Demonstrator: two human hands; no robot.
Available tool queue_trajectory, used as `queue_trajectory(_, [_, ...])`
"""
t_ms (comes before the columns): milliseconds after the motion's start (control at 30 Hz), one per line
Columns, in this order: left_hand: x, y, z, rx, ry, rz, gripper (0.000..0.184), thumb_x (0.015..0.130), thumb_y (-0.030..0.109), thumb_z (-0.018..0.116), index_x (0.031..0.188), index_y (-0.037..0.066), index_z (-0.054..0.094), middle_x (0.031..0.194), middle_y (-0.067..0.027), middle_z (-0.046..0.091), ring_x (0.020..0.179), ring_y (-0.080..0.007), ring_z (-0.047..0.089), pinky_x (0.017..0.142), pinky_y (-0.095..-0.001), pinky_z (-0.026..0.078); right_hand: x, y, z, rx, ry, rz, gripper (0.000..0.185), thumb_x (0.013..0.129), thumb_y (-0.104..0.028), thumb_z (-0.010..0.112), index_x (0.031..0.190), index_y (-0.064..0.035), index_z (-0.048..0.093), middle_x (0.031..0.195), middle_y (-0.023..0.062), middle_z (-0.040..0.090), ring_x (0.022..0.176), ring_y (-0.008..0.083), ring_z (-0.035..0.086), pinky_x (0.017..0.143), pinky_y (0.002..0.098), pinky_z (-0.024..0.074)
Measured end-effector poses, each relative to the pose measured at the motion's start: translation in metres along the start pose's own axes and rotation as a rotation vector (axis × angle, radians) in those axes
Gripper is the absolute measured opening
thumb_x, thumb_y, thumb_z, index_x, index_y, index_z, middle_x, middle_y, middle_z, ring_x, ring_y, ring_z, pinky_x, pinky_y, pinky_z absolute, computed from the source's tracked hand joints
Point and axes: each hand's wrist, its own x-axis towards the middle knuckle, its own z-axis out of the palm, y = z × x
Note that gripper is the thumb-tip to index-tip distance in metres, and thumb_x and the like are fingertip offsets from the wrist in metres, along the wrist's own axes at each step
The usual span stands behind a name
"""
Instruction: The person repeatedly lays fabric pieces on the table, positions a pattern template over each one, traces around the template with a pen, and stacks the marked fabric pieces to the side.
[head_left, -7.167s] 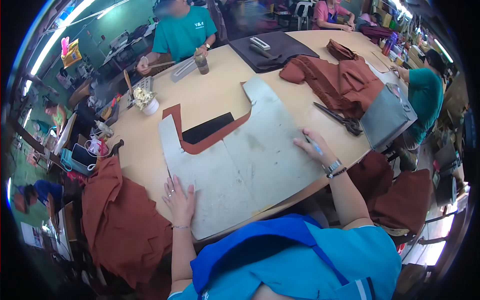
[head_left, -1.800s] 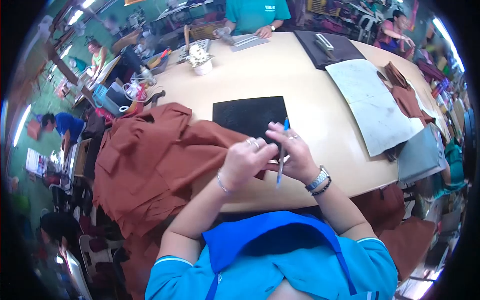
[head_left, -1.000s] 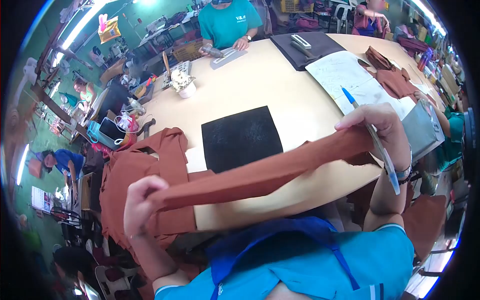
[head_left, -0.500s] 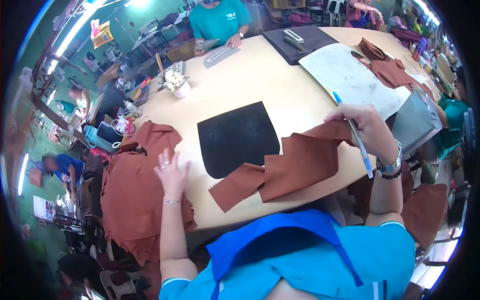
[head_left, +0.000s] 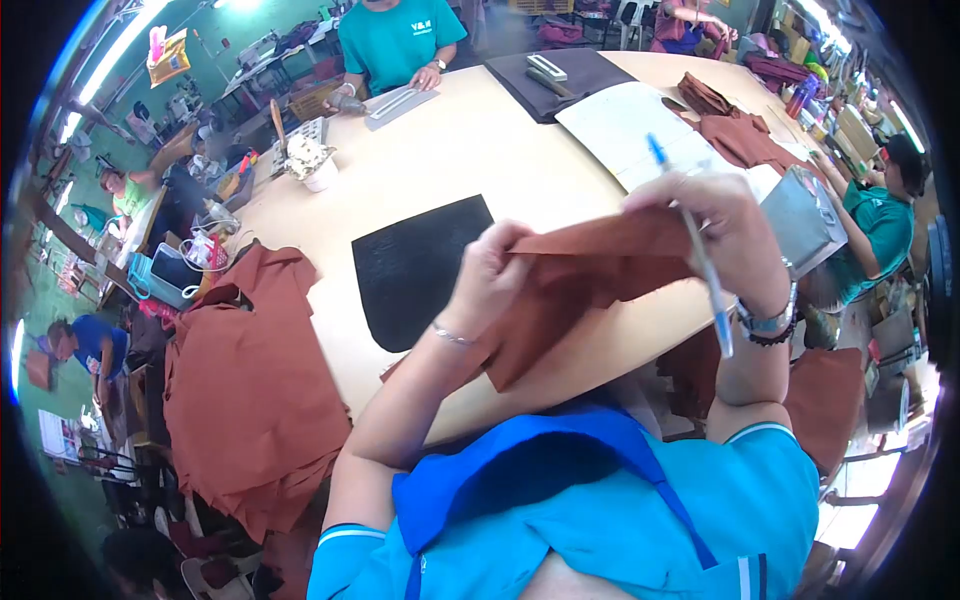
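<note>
A brown leather piece (head_left: 590,290) is stretched between my two hands, lifted over the table's near edge. My left hand (head_left: 490,275) is closed on its left upper edge. At the other end, my right hand (head_left: 725,220) pinches the leather and also carries a blue-and-white pen (head_left: 712,280), which slants down past the fingers. Just beyond my left hand, a black panel with rounded corners (head_left: 410,275) lies flat on the table (head_left: 420,165). To the left, a pile of brown leather pieces (head_left: 245,380) hangs over the table edge.
A white flower pot (head_left: 318,175) stands at the far left. White sheets (head_left: 620,130), a dark folded cloth (head_left: 515,85) and more brown pieces (head_left: 745,140) lie at the back right. A person in a green shirt (head_left: 405,45) works across the table; another sits at the right (head_left: 880,225).
My left hand has moved right, from beside the pile to the brown leather piece, and has closed on it. The leather is raised and folded between both hands. The view has shifted slightly.
</note>
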Motion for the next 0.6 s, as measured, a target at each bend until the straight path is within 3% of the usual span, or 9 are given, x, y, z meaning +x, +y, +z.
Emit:
queue_trajectory(67, [-0.007,0.016,-0.027,0.181,-0.042,0.001,0.015,0.083,0.008,0.071,0.095,0.004,0.064,0.075,-0.0072,0.065,0.063,-0.0185,0.061,0.059,-0.0299,0.048,-0.006,0.006,-0.016,-0.030,0.000,0.132,0.033,0.067,0.007,0.058,0.097,-0.0027,0.068,0.083,0.0115,0.068,0.075,0.0170,0.066,0.071,0.0280,0.0506])
queue_trajectory(133, [-0.017,0.052,-0.058,0.526,-0.178,0.218,0.020,0.078,0.014,0.078,0.089,0.005,0.065,0.071,-0.0060,0.063,0.062,-0.0183,0.060,0.060,-0.0294,0.048,-0.011,0.004,-0.029,-0.002,0.018,0.134,0.030,0.068,0.007,0.060,0.096,-0.0012,0.068,0.086,0.0098,0.069,0.078,0.0142,0.065,0.072,0.0267,0.0504])
queue_trajectory(200, [-0.039,0.081,-0.090,0.702,-0.261,0.179,0.023,0.075,0.021,0.081,0.082,0.006,0.066,0.069,-0.0073,0.062,0.063,-0.0209,0.062,0.060,-0.0302,0.048,-0.018,0.000,-0.040,0.058,0.047,0.126,0.026,0.070,0.006,0.063,0.094,0.0001,0.067,0.089,0.0085,0.069,0.079,0.0131,0.065,0.072,0.0257,0.0502])
queue_trajectory(267, [-0.062,0.119,-0.115,0.454,-0.190,-0.118,0.024,0.072,0.024,0.082,0.075,0.006,0.066,0.065,-0.0059,0.062,0.059,-0.0224,0.061,0.057,-0.0313,0.048,-0.025,-0.004,-0.050,0.147,0.086,0.110,0.022,0.070,0.005,0.065,0.092,0.0014,0.067,0.090,0.0075,0.069,0.078,0.0135,0.065,0.071,0.0249,0.0501])
queue_trajectory(333, [-0.078,0.155,-0.159,0.559,-0.322,0.056,0.017,0.072,0.014,0.080,0.072,0.005,0.065,0.063,-0.0042,0.062,0.055,-0.0169,0.059,0.053,-0.0274,0.044,-0.030,0.000,-0.058,0.239,0.079,0.127,0.015,0.074,0.000,0.066,0.088,0.0005,0.066,0.085,0.0078,0.068,0.075,0.0133,0.065,0.067,0.0251,0.0501])
queue_trajectory(400, [-0.087,0.175,-0.179,0.043,-0.290,0.223,0.013,0.069,0.006,0.075,0.068,0.005,0.062,0.059,-0.0021,0.059,0.051,-0.0139,0.054,0.049,-0.0245,0.040,-0.029,0.003,-0.060,0.283,0.081,0.118,0.008,0.078,-0.007,0.067,0.084,-0.0006,0.066,0.079,0.0075,0.067,0.071,0.0134,0.064,0.064,0.0262,0.0503])
queue_trajectory(500, [-0.069,0.191,-0.198,0.413,-0.219,0.120,0.012,0.073,0.007,0.070,0.068,0.005,0.060,0.059,-0.0008,0.055,0.051,-0.0104,0.052,0.048,-0.0246,0.039,0.009,0.024,-0.053,0.134,-0.118,-0.042,0.017,0.083,-0.019,0.068,0.083,-0.0021,0.066,0.074,0.0063,0.065,0.070,0.0146,0.063,0.064,0.0274,0.0492])
queue_trajectory(567, [-0.021,0.171,-0.207,0.598,-0.246,-0.493,0.018,0.084,0.015,0.066,0.074,0.002,0.061,0.064,0.0050,0.053,0.059,-0.0032,0.050,0.050,-0.0245,0.042,0.046,0.075,-0.017,-0.015,-0.401,0.237,0.030,0.084,-0.036,0.070,0.087,-0.0064,0.068,0.077,0.0048,0.066,0.075,0.0179,0.063,0.071,0.0293,0.0487])
queue_trajectory(600, [0.002,0.153,-0.202,0.662,-0.182,-0.665,0.018,0.086,0.018,0.067,0.083,0.001,0.066,0.067,0.0063,0.054,0.061,-0.0017,0.050,0.053,-0.0230,0.042,0.063,0.103,0.001,-0.184,-0.420,0.071,0.034,0.083,-0.041,0.071,0.092,-0.0074,0.069,0.086,0.0061,0.068,0.084,0.0217,0.064,0.076,0.0333,0.0496])
